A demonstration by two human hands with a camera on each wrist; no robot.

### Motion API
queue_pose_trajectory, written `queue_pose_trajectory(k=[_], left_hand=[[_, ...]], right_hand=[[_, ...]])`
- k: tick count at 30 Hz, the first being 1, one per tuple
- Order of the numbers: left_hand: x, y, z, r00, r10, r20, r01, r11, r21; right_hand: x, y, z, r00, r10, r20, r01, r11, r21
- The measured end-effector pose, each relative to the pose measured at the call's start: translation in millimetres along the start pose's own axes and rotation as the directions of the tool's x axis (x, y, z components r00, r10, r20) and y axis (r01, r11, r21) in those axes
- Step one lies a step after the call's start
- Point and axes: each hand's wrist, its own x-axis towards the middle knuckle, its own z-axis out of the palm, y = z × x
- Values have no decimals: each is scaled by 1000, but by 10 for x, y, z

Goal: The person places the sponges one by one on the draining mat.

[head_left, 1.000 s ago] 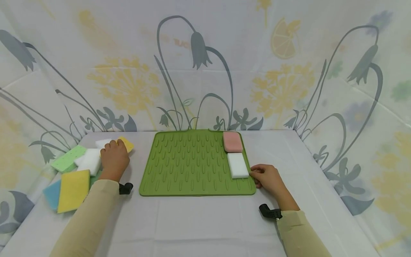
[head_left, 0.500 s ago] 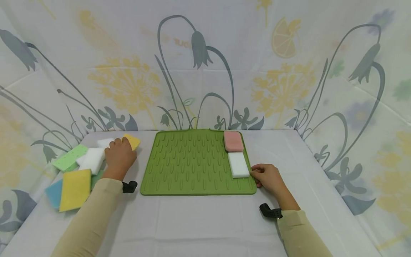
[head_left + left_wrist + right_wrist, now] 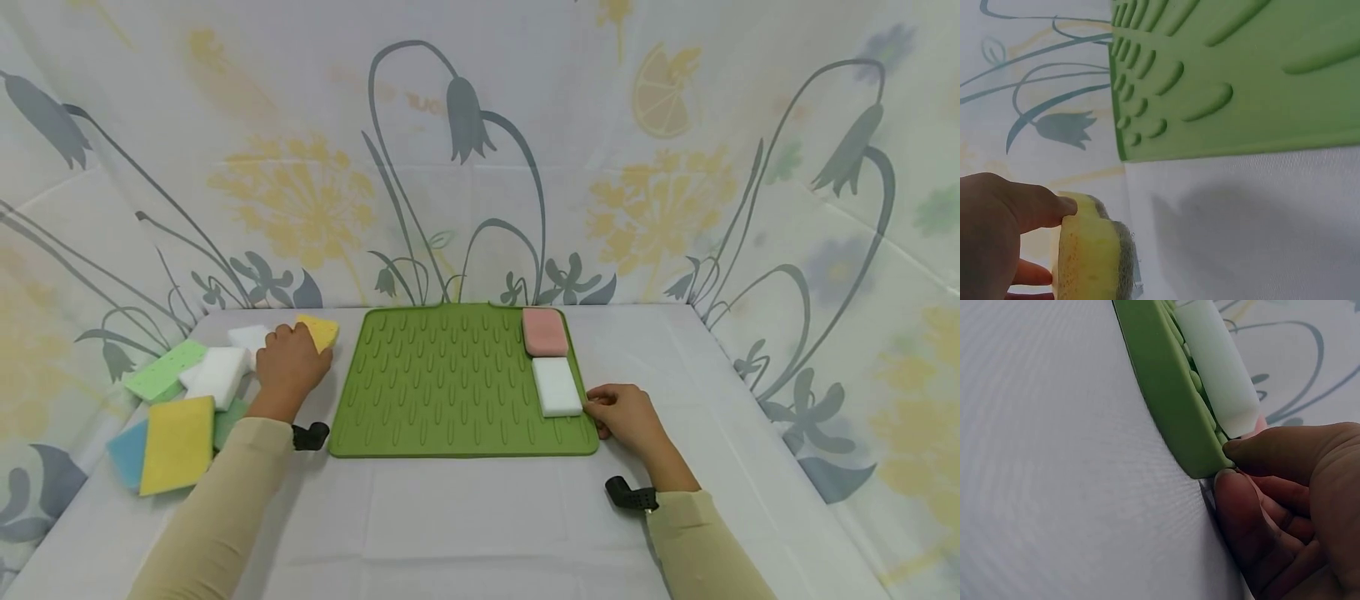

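Note:
Between thumb and fingers, my left hand (image 3: 291,365) grips a yellow scrubbing sponge (image 3: 1090,257) with a dark scouring layer on one face. It is left of the green ribbed silicone mat (image 3: 435,387), over the white cloth. My right hand (image 3: 628,418) pinches the mat's right edge; in the right wrist view the thumb (image 3: 1272,453) lies on the rim, with a fingertip below it. On the mat's right side a pink sponge (image 3: 545,332) lies behind a white melamine sponge (image 3: 557,387).
At the left lies a loose pile: a light green sponge (image 3: 167,369), white sponges (image 3: 220,375), a large yellow cloth (image 3: 177,446), a blue piece (image 3: 129,454) and a darker green piece (image 3: 227,423). A floral curtain (image 3: 480,150) rises behind the table.
My left hand has moved right with the yellow sponge, away from the pile and toward the mat. My right hand stays at the mat's edge.

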Motion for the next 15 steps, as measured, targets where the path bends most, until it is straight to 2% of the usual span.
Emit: queue_pose_trajectory(k=[6,15], left_hand=[[-10,70,-22,999,-17,32,19,999,-46],[11,156,22,997,-42,62,50,989,-136]], right_hand=[[15,24,-1,1000,6,5,-6,999,33],[27,49,3,1000,-6,1,6,1000,28]])
